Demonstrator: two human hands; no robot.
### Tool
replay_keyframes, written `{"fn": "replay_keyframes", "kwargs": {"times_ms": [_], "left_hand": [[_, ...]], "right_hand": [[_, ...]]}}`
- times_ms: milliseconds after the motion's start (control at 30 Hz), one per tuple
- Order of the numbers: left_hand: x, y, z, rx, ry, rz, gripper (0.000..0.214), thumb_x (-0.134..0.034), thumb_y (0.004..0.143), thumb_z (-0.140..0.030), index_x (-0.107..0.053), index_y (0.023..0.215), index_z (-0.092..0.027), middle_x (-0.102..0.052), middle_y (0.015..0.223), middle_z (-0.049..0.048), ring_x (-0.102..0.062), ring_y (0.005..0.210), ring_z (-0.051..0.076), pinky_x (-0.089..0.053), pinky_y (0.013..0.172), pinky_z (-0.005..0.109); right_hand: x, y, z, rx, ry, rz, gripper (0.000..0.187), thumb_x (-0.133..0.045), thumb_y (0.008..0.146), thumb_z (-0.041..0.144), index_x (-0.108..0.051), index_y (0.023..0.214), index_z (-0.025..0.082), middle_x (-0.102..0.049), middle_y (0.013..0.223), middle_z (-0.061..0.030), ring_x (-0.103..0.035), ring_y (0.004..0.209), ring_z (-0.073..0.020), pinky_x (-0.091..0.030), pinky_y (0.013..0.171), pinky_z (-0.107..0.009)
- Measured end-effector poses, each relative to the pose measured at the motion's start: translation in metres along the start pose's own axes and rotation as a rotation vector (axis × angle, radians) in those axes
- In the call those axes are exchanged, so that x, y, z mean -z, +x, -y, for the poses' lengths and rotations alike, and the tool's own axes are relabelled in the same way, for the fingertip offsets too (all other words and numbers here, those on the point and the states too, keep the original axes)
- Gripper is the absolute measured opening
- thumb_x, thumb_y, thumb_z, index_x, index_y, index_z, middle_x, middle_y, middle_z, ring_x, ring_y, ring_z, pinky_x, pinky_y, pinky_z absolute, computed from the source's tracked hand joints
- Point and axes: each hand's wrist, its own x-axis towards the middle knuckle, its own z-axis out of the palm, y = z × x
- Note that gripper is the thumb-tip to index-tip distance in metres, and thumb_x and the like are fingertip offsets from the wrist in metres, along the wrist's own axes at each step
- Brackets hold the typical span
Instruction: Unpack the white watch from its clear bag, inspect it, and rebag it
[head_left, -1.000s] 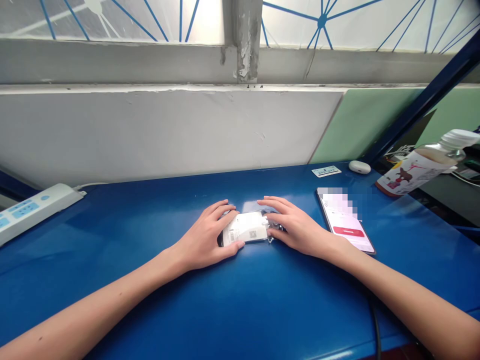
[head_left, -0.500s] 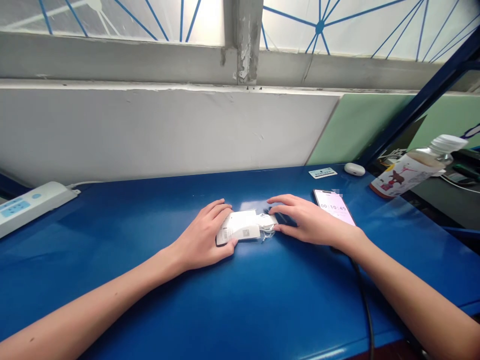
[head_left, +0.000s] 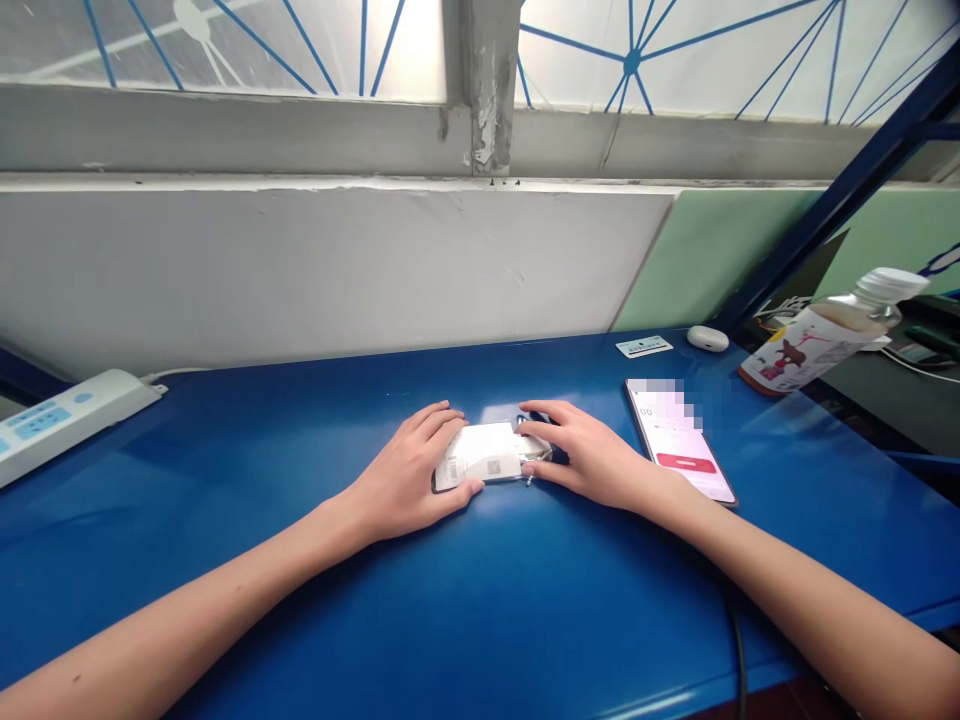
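A small white packet point(head_left: 486, 456) with printed labels lies on the blue table point(head_left: 480, 600) at the centre. My left hand point(head_left: 409, 470) grips its left end, thumb at the near edge and fingers curled over the far edge. My right hand point(head_left: 585, 450) holds its right end, fingers bent over a small dark piece that I cannot make out. Both forearms rest on the table.
A phone point(head_left: 679, 440) with a lit screen lies just right of my right hand. Behind it are a white card point(head_left: 645, 346), a white earbud case point(head_left: 707, 338) and a tilted bottle point(head_left: 825, 335). A white power strip point(head_left: 60, 420) sits far left. A dark cable point(head_left: 739, 650) runs under my right forearm.
My right hand slid right over the phone half a second ago and has come back to the packet's right end. The left hand has hardly moved.
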Motion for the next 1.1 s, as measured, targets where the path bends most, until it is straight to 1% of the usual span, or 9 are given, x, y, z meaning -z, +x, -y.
{"fn": "replay_keyframes", "kwargs": {"times_ms": [100, 167, 333, 400, 533, 667, 800, 967, 1100], "left_hand": [[0.001, 0.000, -0.002, 0.001, -0.002, -0.002, 0.058, -0.062, 0.087, -0.048, -0.052, 0.132, -0.014, -0.057, 0.136, 0.0184, -0.041, 0.137, 0.039, -0.041, 0.109, 0.057], [0.002, 0.001, -0.002, -0.001, -0.004, -0.005, 0.056, -0.062, 0.087, -0.047, -0.052, 0.131, -0.015, -0.057, 0.135, 0.0175, -0.042, 0.137, 0.039, -0.041, 0.109, 0.057], [0.001, 0.000, 0.000, -0.004, -0.012, -0.011, 0.055, -0.062, 0.086, -0.047, -0.053, 0.130, -0.015, -0.058, 0.135, 0.0172, -0.043, 0.136, 0.039, -0.041, 0.109, 0.056], [0.001, 0.000, 0.001, 0.002, -0.008, -0.002, 0.055, -0.061, 0.087, -0.048, -0.053, 0.130, -0.013, -0.057, 0.136, 0.0180, -0.042, 0.136, 0.039, -0.041, 0.109, 0.056], [0.001, -0.001, 0.001, 0.011, -0.002, 0.020, 0.054, -0.059, 0.090, -0.049, -0.052, 0.131, -0.014, -0.055, 0.138, 0.0177, -0.040, 0.137, 0.038, -0.042, 0.109, 0.056], [0.002, -0.001, 0.001, 0.011, 0.002, 0.022, 0.056, -0.058, 0.090, -0.049, -0.051, 0.132, -0.013, -0.054, 0.139, 0.0182, -0.039, 0.138, 0.038, -0.041, 0.110, 0.056], [0.003, 0.000, 0.000, 0.015, -0.004, 0.020, 0.058, -0.060, 0.089, -0.049, -0.050, 0.134, -0.015, -0.054, 0.139, 0.0180, -0.039, 0.138, 0.039, -0.041, 0.110, 0.056], [0.003, 0.000, 0.001, 0.034, -0.028, 0.032, 0.067, -0.062, 0.087, -0.053, -0.048, 0.140, -0.014, -0.050, 0.143, 0.0199, -0.036, 0.140, 0.041, -0.039, 0.110, 0.058], [0.003, 0.000, 0.003, 0.088, -0.064, 0.018, 0.080, -0.064, 0.084, -0.057, -0.039, 0.147, -0.014, -0.044, 0.149, 0.0213, -0.040, 0.138, 0.042, -0.040, 0.109, 0.058]], "right_hand": [[0.011, 0.000, 0.003, -0.005, 0.006, 0.007, 0.031, -0.064, 0.089, 0.039, -0.065, 0.113, 0.020, -0.058, 0.134, -0.0151, -0.058, 0.119, -0.0311, -0.052, 0.095, -0.047], [0.019, 0.000, 0.003, -0.037, 0.008, 0.012, 0.027, -0.068, 0.085, 0.038, -0.066, 0.104, 0.020, -0.063, 0.123, -0.0131, -0.064, 0.103, -0.0280, -0.056, 0.085, -0.043], [0.031, 0.000, -0.004, -0.072, -0.036, 0.065, 0.021, -0.070, 0.079, 0.032, -0.067, 0.096, 0.019, -0.069, 0.100, -0.0090, -0.067, 0.085, -0.0255, -0.054, 0.073, -0.038], [0.032, -0.001, -0.009, -0.064, -0.075, 0.079, 0.022, -0.067, 0.082, 0.032, -0.068, 0.100, 0.019, -0.069, 0.100, -0.0096, -0.067, 0.085, -0.0262, -0.054, 0.072, -0.038], [0.031, -0.002, -0.015, -0.011, -0.160, 0.056, 0.032, -0.052, 0.095, 0.035, -0.063, 0.119, 0.018, -0.064, 0.115, -0.0149, -0.065, 0.097, -0.0286, -0.054, 0.079, -0.041], [0.034, -0.002, -0.015, -0.006, -0.173, 0.042, 0.033, -0.039, 0.102, 0.038, -0.060, 0.119, 0.019, -0.059, 0.117, -0.0141, -0.064, 0.094, -0.0256, -0.055, 0.081, -0.042], [0.040, -0.001, -0.017, -0.040, -0.126, -0.065, 0.030, -0.041, 0.101, 0.038, -0.058, 0.117, 0.020, -0.058, 0.114, -0.0132, -0.064, 0.092, -0.0262, -0.056, 0.081, -0.044], [0.041, 0.000, -0.018, -0.033, -0.079, -0.188, 0.031, -0.041, 0.101, 0.035, -0.054, 0.124, 0.019, -0.056, 0.118, -0.0146, -0.063, 0.099, -0.0277, -0.054, 0.087, -0.046], [0.037, 0.000, -0.015, -0.001, -0.041, -0.248, 0.031, -0.043, 0.101, 0.035, -0.054, 0.125, 0.020, -0.057, 0.118, -0.0146, -0.062, 0.101, -0.0282, -0.054, 0.087, -0.047]]}}
